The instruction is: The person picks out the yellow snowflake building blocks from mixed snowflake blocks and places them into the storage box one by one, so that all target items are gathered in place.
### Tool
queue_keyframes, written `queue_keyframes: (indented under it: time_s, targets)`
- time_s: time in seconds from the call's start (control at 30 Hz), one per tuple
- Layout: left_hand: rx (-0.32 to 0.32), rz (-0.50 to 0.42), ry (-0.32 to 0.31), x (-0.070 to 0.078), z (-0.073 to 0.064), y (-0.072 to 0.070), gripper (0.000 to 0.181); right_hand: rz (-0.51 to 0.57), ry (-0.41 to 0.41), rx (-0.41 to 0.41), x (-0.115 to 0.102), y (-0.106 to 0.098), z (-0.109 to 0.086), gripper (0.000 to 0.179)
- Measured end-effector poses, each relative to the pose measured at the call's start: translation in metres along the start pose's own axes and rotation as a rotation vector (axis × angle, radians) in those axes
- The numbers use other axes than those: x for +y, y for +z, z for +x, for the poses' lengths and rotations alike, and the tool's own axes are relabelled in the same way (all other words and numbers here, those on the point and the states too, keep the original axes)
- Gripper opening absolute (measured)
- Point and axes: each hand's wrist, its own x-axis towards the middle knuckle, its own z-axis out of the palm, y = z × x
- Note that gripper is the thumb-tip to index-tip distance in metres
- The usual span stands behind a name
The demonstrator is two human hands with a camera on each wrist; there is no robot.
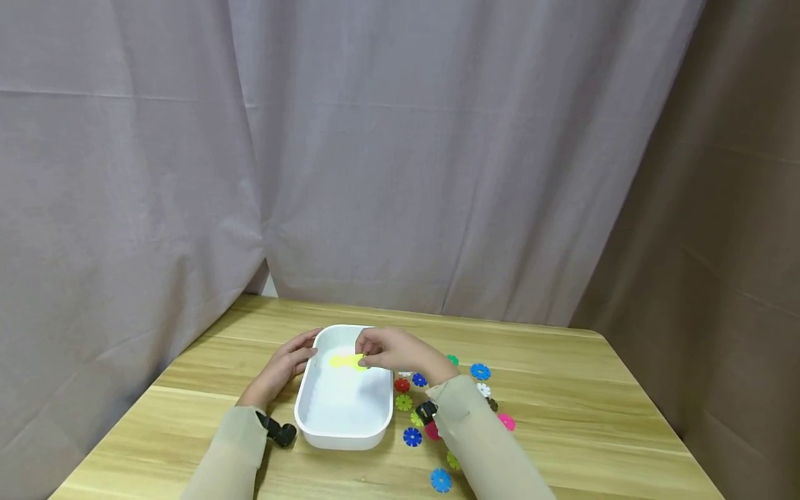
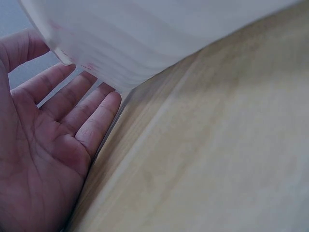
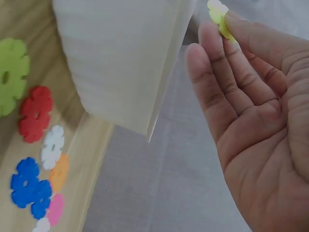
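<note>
A white plastic basin [image 1: 340,406] stands on the wooden table in front of me. At its left side my left hand [image 1: 284,367] holds the rim, the thumb over the edge and the fingers against the outer wall [image 2: 159,38]. My right hand [image 1: 394,349] is over the basin's far right part, above the rim. Between thumb and forefinger it pinches a yellow notched plastic disc [image 3: 221,20]. More bright yellow, a flower-shaped disc [image 1: 337,361], shows just left of those fingertips in the head view, against the basin's inside.
Several notched discs lie loose right of the basin, among them a red disc [image 1: 402,385], a dark blue disc [image 1: 412,437], a light blue disc [image 1: 440,480] and a pink disc [image 1: 507,421]. My right sleeve [image 1: 484,437] covers part of them. A grey curtain [image 1: 400,173] hangs behind the table.
</note>
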Motion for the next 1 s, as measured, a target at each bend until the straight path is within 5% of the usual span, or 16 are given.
queue_keyframes:
  time_s: [0.37,0.73,1.0]
  targets:
    - [-0.013,0.002,0.005,-0.003,0.002,0.001,0.056,0.099,0.085,-0.205,-0.012,-0.001,0.047,0.016]
    - [0.003,0.008,-0.006,-0.004,-0.001,-0.002,0.056,0.125,0.213,-0.247,-0.012,0.023,0.070,0.015]
    - [-0.006,-0.009,0.014,-0.004,-0.001,-0.004,0.056,0.175,0.186,-0.263,-0.010,0.035,0.077,0.021]
